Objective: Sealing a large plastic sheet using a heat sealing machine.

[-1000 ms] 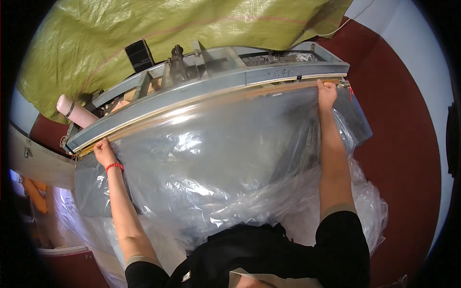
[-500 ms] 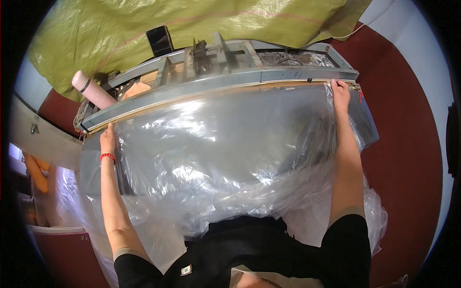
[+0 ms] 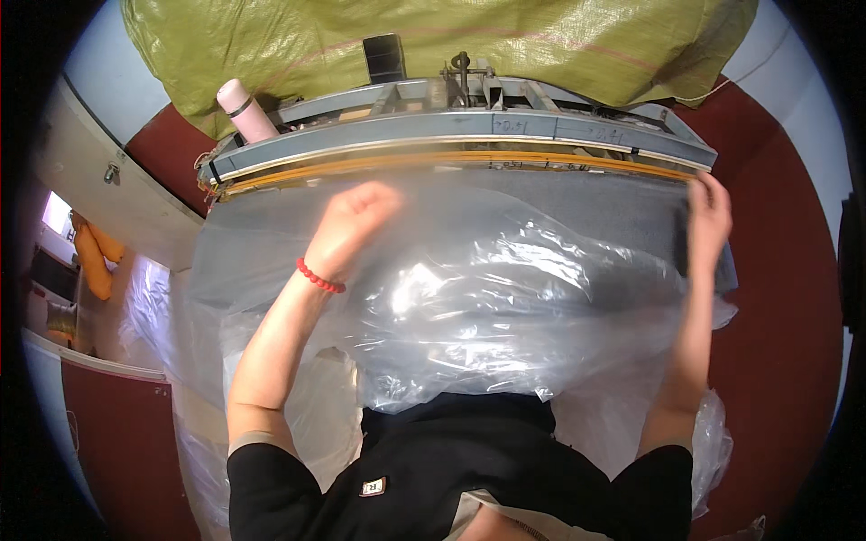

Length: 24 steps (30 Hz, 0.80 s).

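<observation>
A big clear plastic sheet (image 3: 505,298) lies crumpled over a grey work surface (image 3: 262,243) in front of me. Along its far edge runs a long grey metal machine bar (image 3: 469,135) with a yellow strip under it. My left hand (image 3: 354,221), with a red bead bracelet (image 3: 317,278) on the wrist, is curled into a loose fist over the plastic near the bar's middle; it is blurred. My right hand (image 3: 708,216) grips the plastic's edge at the bar's right end, and its forearm shows through the film.
A pink bottle (image 3: 244,106) stands at the machine's left end, with a black box (image 3: 383,56) behind the frame. A green woven tarp (image 3: 451,36) covers the back. Orange items (image 3: 95,257) lie on the far left. Red floor surrounds the table.
My left hand has left the bar's left end and swung right toward the middle of the plastic. My right hand has stayed at the right end. My view has shifted left.
</observation>
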Tool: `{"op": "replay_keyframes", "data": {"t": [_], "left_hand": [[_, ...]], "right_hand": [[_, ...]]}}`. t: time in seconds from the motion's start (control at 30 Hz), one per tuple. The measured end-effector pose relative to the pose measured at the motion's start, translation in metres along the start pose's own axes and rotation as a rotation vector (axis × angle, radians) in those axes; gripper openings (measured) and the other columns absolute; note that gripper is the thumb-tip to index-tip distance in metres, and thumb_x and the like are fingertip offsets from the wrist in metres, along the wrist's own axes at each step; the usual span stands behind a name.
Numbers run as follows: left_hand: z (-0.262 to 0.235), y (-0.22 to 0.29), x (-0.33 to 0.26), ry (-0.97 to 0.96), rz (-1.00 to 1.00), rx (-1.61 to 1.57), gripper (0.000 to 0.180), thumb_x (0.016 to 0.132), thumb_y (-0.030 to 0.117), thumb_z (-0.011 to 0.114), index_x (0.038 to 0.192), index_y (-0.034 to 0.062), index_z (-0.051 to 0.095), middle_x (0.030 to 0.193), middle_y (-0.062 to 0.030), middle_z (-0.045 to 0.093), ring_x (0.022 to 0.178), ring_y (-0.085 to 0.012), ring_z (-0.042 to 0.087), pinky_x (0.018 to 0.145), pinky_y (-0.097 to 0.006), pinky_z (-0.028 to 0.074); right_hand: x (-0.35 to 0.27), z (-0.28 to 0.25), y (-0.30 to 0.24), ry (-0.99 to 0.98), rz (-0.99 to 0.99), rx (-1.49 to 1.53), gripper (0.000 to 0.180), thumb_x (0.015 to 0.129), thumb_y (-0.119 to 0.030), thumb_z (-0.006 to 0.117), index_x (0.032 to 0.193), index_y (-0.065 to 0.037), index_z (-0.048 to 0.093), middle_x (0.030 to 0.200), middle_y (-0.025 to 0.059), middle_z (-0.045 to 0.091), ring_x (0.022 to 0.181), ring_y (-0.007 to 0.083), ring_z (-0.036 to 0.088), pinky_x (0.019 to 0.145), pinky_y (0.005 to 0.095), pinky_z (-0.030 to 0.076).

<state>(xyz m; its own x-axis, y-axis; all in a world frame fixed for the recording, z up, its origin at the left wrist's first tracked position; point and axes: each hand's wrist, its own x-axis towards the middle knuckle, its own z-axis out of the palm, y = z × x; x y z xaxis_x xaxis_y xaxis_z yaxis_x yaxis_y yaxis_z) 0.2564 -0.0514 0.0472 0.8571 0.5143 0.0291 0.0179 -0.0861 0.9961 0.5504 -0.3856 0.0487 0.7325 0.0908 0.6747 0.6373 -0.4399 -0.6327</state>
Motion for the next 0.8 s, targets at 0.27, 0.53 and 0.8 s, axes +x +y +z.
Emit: {"op": "replay_keyframes", "data": {"t": [0.27,0.53,0.8], "left_hand": [[0.006,0.021,-0.027,-0.083,-0.008,0.108,0.012,0.081,0.015,0.058,0.081,0.0038,0.058,0.059,0.0056,0.049,0.048,-0.0005,0.038,0.041,-0.017,0.029],[-0.004,0.009,-0.032,0.099,0.724,0.802,0.009,0.07,0.004,0.063,0.077,0.0047,0.056,0.063,-0.0015,0.049,0.055,-0.0103,0.048,0.047,-0.023,0.038],[0.017,-0.037,-0.027,0.115,0.651,0.723,0.016,0.074,0.011,0.061,0.085,0.0032,0.053,0.083,-0.0074,0.053,0.076,-0.0195,0.052,0.071,-0.031,0.041]], "right_hand": [[-0.1,0.116,-0.186,-1.01,-0.241,0.773,0.024,0.071,-0.007,0.063,0.095,-0.002,0.058,0.089,0.0057,0.059,0.082,0.0141,0.055,0.075,0.0246,0.042],[-0.147,0.145,-0.191,-1.161,0.531,1.415,0.013,0.082,-0.016,0.056,0.082,-0.004,0.06,0.069,0.0001,0.056,0.059,0.0035,0.046,0.05,0.0168,0.035],[-0.133,0.193,-0.162,-0.857,0.402,1.103,0.014,0.084,-0.017,0.05,0.088,-0.006,0.058,0.077,-0.0018,0.057,0.06,0.0043,0.044,0.054,0.0172,0.035]]}}
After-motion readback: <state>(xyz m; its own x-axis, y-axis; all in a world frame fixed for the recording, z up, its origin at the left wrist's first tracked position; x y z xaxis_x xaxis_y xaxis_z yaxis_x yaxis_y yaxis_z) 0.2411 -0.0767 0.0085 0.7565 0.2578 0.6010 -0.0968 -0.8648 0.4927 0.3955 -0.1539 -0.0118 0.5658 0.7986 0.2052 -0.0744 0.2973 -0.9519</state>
